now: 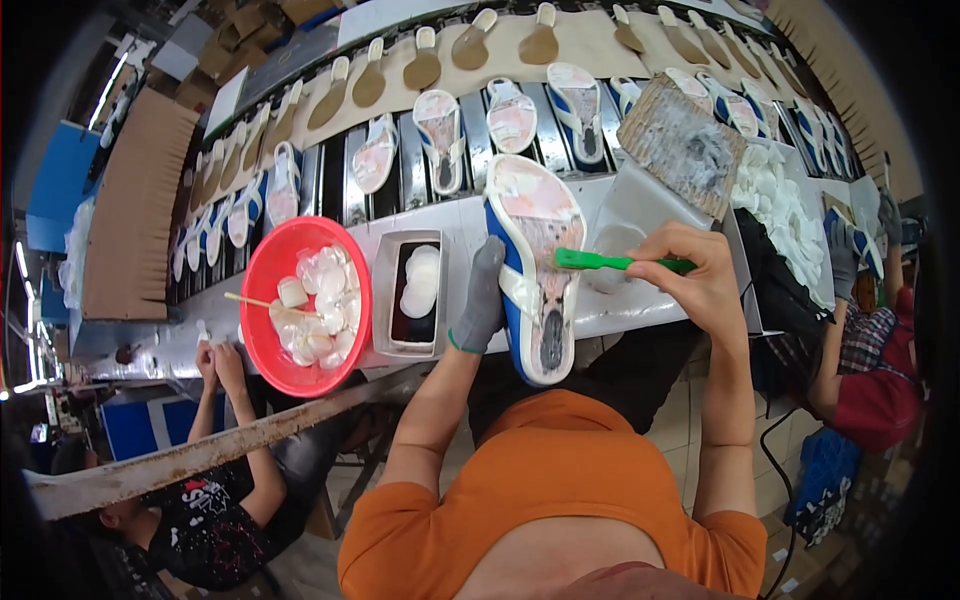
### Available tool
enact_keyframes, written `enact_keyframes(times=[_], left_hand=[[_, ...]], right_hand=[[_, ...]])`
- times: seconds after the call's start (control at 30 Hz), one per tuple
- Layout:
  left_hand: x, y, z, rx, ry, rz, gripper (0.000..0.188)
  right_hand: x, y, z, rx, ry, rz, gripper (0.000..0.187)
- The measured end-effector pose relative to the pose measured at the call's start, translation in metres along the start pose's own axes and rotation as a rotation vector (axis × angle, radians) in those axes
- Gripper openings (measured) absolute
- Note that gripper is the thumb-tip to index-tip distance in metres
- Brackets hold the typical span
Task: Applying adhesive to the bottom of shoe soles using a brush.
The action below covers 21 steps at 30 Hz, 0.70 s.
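The left hand (481,300), in a grey glove with a green cuff, grips the left edge of a blue-and-white sandal (508,225). The sandal is just to the right of this hand, toe end pointing away from the wearer, with its pinkish footbed and dark grey heel patch facing up. The bare right hand (690,265) is closed around the handle of a green toothbrush-type brush (600,261), thumb and fingers pinching it. The brush head lies over the middle of the footbed; whether the bristles make contact cannot be told.

Just left of the left hand, a white box (382,300) holds pale round discs (420,280). Farther left, a red basin (262,348) contains whitish translucent pieces (325,280) and a thin stick (250,300). Both stand on a grey surface (625,312). Beyond the right hand is a wooden board (675,135) smeared white and grey; to that hand's right is a pile of white pieces (780,215).

Beyond both hands, similar sandals (438,140) lie on a slatted conveyor (410,170). Farther out, tan insoles (422,68) lie in a row on beige cloth (395,92). Co-workers sit far left (215,510) and far right (880,410).
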<state>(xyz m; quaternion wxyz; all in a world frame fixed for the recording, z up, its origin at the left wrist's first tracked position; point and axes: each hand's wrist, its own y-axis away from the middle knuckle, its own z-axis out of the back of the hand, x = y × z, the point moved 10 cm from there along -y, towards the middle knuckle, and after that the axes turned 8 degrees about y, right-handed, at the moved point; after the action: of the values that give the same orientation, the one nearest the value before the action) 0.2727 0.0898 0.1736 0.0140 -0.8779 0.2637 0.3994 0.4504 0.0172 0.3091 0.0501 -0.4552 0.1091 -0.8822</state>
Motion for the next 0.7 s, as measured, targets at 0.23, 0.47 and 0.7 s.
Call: enact_keyframes(times=[0.23,0.47,0.7], left_hand=[[-0.014,0.001,0.009,0.010,0.090,-0.044,0.067],[0.023,-0.004,0.056,-0.046,0.177,0.082,0.066],[0.019,0.018,0.051,-0.078,0.041,0.043,0.070]], right_hand=[[-0.048,0.040,0.026,-0.178,0.094,-0.284,0.011],[-0.087,0.074,-0.009,-0.165,0.774,-0.365,0.013],[-0.117,0.073,-0.003,-0.096,0.416,-0.498,0.017]])
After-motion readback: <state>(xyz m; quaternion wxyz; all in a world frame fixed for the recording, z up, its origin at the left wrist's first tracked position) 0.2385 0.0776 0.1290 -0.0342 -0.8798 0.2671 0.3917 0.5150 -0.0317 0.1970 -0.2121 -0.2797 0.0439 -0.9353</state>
